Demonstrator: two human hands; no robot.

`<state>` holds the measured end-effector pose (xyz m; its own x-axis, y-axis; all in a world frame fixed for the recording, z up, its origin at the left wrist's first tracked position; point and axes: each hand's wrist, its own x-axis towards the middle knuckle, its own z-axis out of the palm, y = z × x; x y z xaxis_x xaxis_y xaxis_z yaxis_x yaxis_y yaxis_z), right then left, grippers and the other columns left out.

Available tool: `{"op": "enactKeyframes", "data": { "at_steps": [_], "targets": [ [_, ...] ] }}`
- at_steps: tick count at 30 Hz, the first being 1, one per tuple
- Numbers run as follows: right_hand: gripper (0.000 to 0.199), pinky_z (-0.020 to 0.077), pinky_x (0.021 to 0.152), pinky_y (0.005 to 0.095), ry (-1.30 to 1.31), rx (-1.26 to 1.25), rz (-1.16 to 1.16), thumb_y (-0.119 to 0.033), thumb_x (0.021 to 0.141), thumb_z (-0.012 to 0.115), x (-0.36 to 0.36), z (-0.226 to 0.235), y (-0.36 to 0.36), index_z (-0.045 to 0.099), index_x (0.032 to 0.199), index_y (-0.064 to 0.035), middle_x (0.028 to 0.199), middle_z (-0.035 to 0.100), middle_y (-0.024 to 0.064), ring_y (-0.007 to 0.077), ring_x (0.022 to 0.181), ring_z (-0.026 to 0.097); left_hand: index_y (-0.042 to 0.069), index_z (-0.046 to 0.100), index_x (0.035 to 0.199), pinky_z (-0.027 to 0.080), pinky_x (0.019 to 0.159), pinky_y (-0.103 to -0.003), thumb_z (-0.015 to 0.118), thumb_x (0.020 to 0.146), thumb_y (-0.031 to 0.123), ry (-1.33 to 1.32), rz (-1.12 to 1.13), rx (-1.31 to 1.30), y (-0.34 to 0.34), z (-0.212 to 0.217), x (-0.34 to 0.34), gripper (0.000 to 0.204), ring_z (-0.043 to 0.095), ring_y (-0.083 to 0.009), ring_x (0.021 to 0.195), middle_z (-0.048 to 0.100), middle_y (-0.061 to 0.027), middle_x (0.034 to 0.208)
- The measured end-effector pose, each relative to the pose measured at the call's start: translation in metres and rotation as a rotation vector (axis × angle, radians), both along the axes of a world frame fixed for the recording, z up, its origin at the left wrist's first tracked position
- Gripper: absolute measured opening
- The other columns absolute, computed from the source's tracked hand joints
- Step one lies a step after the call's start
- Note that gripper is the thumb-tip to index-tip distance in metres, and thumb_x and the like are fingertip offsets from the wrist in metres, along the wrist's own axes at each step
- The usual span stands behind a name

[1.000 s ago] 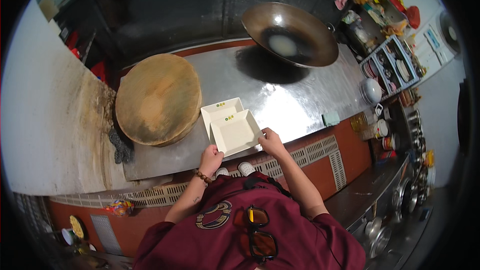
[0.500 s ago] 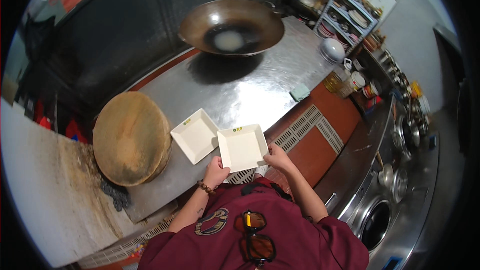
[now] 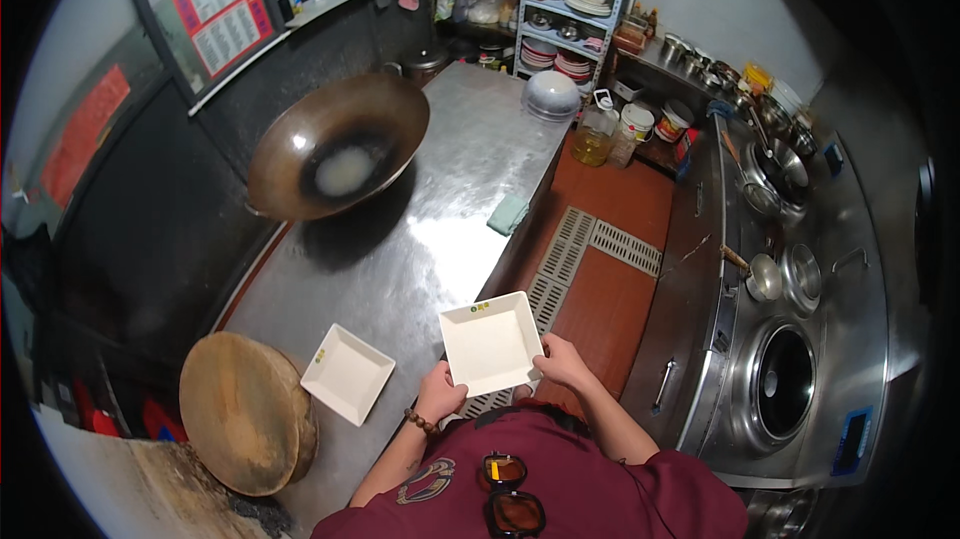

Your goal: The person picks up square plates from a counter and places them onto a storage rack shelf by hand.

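Between my two hands I hold a square white dish (image 3: 490,344) with sloping sides and a small green-yellow mark on its rim. My left hand (image 3: 440,394), with a beaded bracelet at the wrist, grips the near left corner. My right hand (image 3: 563,360) pinches the dish's right edge near the front corner. A second white dish (image 3: 348,375) of the same kind lies on the steel table to the left, apart from my hands. The held dish looks empty inside.
On the steel table (image 3: 440,169) stand a large wok (image 3: 290,129) with cloudy liquid, a round wooden chopping block (image 3: 240,409) and a folded green cloth (image 3: 508,214). A stove (image 3: 785,379) with a ladle (image 3: 764,277) runs along the right. Shelves (image 3: 565,19) hold plates at the back.
My view has turned to the right, bringing the stove further in. The held dish has come away from the second dish, which stays on the table. Both hands keep their grip.
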<state>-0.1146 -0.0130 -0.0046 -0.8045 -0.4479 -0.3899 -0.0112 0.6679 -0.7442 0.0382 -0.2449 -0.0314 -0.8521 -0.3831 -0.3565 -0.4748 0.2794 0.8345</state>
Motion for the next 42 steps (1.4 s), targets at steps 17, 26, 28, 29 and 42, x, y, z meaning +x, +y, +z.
{"op": "enactKeyframes", "data": {
  "at_steps": [17, 26, 28, 29, 42],
  "targets": [
    [0.038, 0.0523, 0.085, 0.0486, 0.099, -0.013, -0.141, -0.019, 0.075, 0.061, -0.096, -0.003, 0.080, 0.062, 0.106, 0.0027, 0.097, 0.067, 0.0275, 0.0434, 0.094, 0.065, -0.002, 0.064, 0.104, 0.054, 0.076, -0.039, 0.066, 0.073, 0.020, -0.052, -0.148, -0.192, 0.068, 0.018, -0.147, 0.038, 0.069, -0.0341, 0.084, 0.070, -0.0202, 0.091],
    [0.033, 0.0518, 0.080, 0.0483, 0.140, -0.101, -0.333, -0.018, 0.075, 0.061, -0.134, -0.006, 0.137, 0.061, 0.101, 0.0044, 0.094, 0.067, 0.0273, 0.0427, 0.091, 0.066, -0.002, 0.066, 0.098, 0.052, 0.081, -0.047, 0.066, 0.070, 0.022, 0.078, -0.272, -0.323, 0.117, 0.022, -0.230, 0.037, 0.065, -0.0422, 0.090, 0.067, -0.0251, 0.095],
    [0.032, 0.0514, 0.081, 0.0489, 0.149, -0.194, -0.381, -0.017, 0.076, 0.060, -0.138, -0.002, 0.147, 0.060, 0.099, 0.0048, 0.095, 0.066, 0.0277, 0.0438, 0.091, 0.065, -0.002, 0.066, 0.098, 0.052, 0.081, -0.048, 0.066, 0.070, 0.022, 0.093, -0.249, -0.253, 0.129, 0.030, -0.242, 0.037, 0.064, -0.0418, 0.091, 0.067, -0.0253, 0.095],
    [0.032, 0.0514, 0.081, 0.0489, 0.153, -0.193, -0.385, -0.017, 0.076, 0.060, -0.139, -0.001, 0.153, 0.060, 0.099, 0.0048, 0.095, 0.066, 0.0277, 0.0438, 0.091, 0.065, -0.002, 0.066, 0.098, 0.052, 0.081, -0.048, 0.066, 0.070, 0.022, 0.097, -0.253, -0.251, 0.131, 0.024, -0.245, 0.037, 0.064, -0.0418, 0.091, 0.067, -0.0253, 0.095],
    [0.032, 0.0511, 0.081, 0.0476, 0.204, -0.229, -0.534, -0.015, 0.073, 0.062, -0.153, -0.004, 0.184, 0.060, 0.099, 0.0039, 0.095, 0.066, 0.0266, 0.0434, 0.092, 0.064, -0.003, 0.066, 0.090, 0.052, 0.078, -0.045, 0.069, 0.068, 0.023, 0.190, -0.370, -0.331, 0.158, 0.023, -0.300, 0.034, 0.064, -0.0401, 0.086, 0.065, -0.0233, 0.091]
  ]
}}
